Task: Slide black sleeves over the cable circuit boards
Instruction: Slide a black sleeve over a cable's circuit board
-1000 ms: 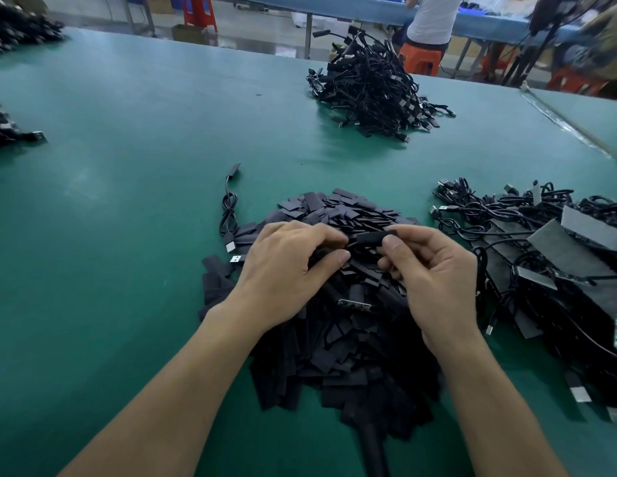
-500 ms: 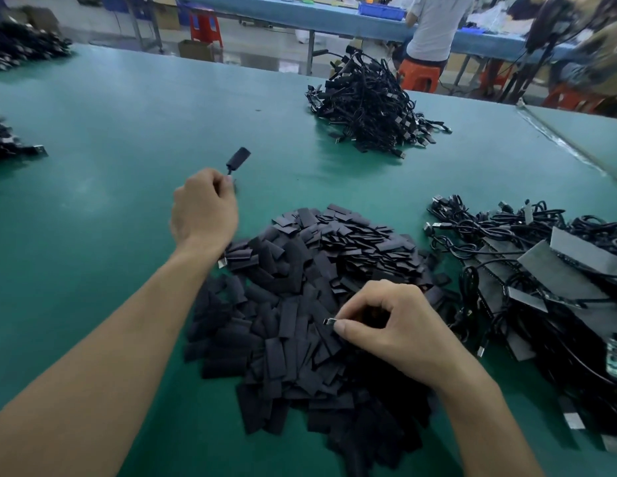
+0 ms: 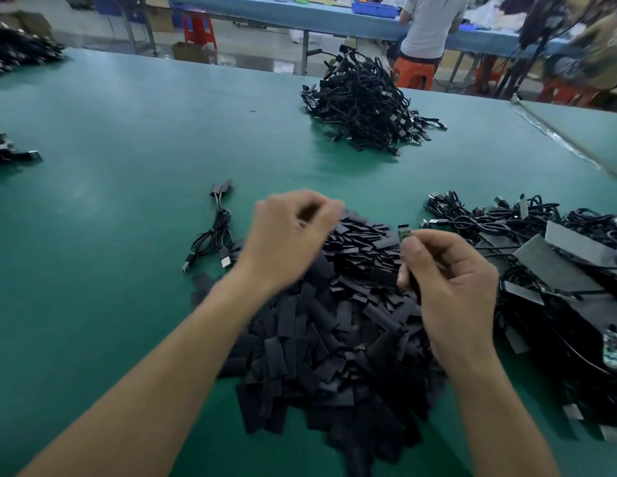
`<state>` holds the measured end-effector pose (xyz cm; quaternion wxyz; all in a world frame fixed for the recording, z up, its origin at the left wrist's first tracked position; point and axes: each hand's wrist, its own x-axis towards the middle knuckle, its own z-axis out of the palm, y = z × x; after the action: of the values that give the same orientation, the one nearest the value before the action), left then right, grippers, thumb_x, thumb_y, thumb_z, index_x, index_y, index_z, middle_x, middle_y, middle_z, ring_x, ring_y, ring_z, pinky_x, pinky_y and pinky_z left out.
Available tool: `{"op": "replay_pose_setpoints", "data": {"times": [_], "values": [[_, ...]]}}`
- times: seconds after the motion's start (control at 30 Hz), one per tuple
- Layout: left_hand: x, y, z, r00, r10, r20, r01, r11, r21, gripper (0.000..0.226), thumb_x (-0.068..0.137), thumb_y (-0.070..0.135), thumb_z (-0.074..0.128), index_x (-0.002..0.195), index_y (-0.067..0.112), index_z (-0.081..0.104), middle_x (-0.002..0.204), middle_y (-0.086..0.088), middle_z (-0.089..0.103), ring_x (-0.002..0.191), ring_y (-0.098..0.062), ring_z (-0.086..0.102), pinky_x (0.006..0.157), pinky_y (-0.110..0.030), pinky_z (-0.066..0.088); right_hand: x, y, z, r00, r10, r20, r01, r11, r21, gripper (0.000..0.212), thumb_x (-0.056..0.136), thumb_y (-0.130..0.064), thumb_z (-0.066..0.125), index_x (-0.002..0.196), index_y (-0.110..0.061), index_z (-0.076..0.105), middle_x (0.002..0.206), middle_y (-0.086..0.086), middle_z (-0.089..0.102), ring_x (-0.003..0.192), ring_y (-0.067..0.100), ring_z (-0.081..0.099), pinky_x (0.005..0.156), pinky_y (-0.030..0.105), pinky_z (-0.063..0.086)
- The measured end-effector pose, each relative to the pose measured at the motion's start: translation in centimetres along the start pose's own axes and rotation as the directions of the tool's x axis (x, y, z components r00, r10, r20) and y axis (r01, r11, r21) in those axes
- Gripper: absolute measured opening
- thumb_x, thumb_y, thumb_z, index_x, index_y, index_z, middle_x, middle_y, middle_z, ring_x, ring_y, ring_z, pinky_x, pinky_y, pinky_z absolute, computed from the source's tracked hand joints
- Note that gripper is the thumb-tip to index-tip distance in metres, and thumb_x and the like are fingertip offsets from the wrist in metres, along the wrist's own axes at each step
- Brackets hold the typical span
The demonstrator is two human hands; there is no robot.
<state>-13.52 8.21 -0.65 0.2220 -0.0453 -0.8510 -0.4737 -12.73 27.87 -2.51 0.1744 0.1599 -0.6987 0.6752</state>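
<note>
— Circuit board (image 3: 404, 233), where is it?
— Pinched at the fingertips of the right hand (image 3: 451, 287), over the sleeve pile (image 3: 334, 332).
— Left hand (image 3: 290, 235)?
— Blurred, fingers curled above the pile; I cannot tell whether it grips anything. Coiled cables (image 3: 216, 232) lie just left.

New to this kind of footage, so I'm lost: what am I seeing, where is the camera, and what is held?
No machine here: a person works with bare hands, filmed by one camera worn on their head, looking down. On the green table lie a pile of black sleeves in front, tangled cables to the right, a small cable bundle to the left and a cable heap farther off. The right hand pinches a small circuit board. The left hand is blurred above the pile; whether it holds a sleeve I cannot tell.
</note>
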Motion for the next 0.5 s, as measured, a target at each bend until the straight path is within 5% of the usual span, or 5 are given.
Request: {"op": "replay_pose_setpoints", "data": {"times": [0.07,0.13,0.33,0.5], "values": [[-1.8,1.9,1.9,0.967,0.031,0.252,0.022,0.979,-0.204,0.023,0.095,0.039,0.062,0.099,0.021,0.075,0.083,0.011,0.074,0.076,-0.001,0.069,0.071,-0.022,0.058,0.0,-0.3,0.0,1.0,0.003,-0.029,0.0,0.995,0.096,0.007,0.087,-0.022,0.071,0.089,-0.028,0.074,0.07,-0.004,0.07,0.059,0.01,0.064,0.058,0.019,0.052],[-3.1,2.8,3.7,0.945,0.006,0.328,0.103,0.944,-0.314,0.027,0.095,0.037,0.063,0.105,0.015,0.075,0.095,0.002,0.077,0.09,-0.017,0.073,0.084,-0.041,0.06,0.0,-0.4,0.0,0.999,-0.016,-0.036,0.019,0.998,0.068,0.014,0.085,-0.019,0.071,0.089,-0.032,0.077,0.08,-0.006,0.075,0.07,0.009,0.069,0.067,0.018,0.054],[-3.9,2.7,5.7,0.975,-0.16,0.155,0.218,0.827,-0.518,0.019,0.097,0.019,0.064,0.1,0.005,0.077,0.089,-0.012,0.077,0.088,-0.035,0.073,0.083,-0.053,0.059,-0.2,0.0,0.1,0.997,-0.057,0.06,0.063,0.993,-0.1,0.029,0.096,-0.003,0.056,0.104,-0.027,0.071,0.095,-0.012,0.074,0.088,0.003,0.069,0.077,0.014,0.051],[-3.0,3.2,4.2,0.992,-0.124,0.015,0.109,0.797,-0.594,0.016,0.101,0.013,0.054,0.097,0.011,0.069,0.093,-0.007,0.076,0.087,-0.028,0.073,0.085,-0.04,0.059,0.1,0.3,-0.4,0.984,-0.163,-0.068,0.139,0.951,-0.278,0.025,0.098,-0.014,0.052,0.114,-0.028,0.067,0.096,0.004,0.067,0.083,0.011,0.065,0.075,0.025,0.051]]}}
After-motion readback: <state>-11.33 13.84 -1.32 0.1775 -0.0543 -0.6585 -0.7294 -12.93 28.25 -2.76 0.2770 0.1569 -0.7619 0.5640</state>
